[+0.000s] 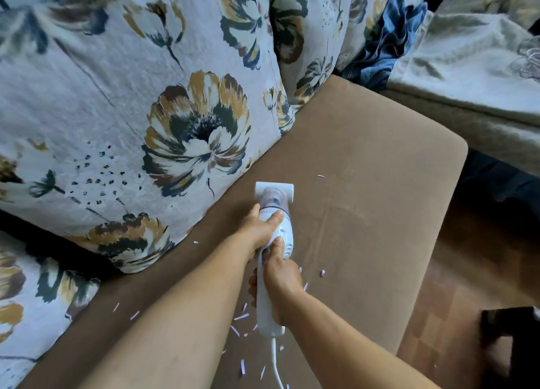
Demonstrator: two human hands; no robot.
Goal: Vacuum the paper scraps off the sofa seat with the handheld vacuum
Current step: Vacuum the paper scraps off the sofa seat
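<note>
Writing: none legible.
Vacuum point(274, 234): white, clear dust cup, corded.
Scraps point(241, 317): small, pale.
Hands: left point(260, 228) and right point(282, 274) both grip vacuum.

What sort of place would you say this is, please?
Probably a home living room: a brown sofa seat backed by floral cushions, with wood flooring beside it.

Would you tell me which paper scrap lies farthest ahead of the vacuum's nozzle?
The small pale scrap alone on the brown sofa seat, right of the white handheld vacuum's nozzle; all others lie nearer the person.
</note>
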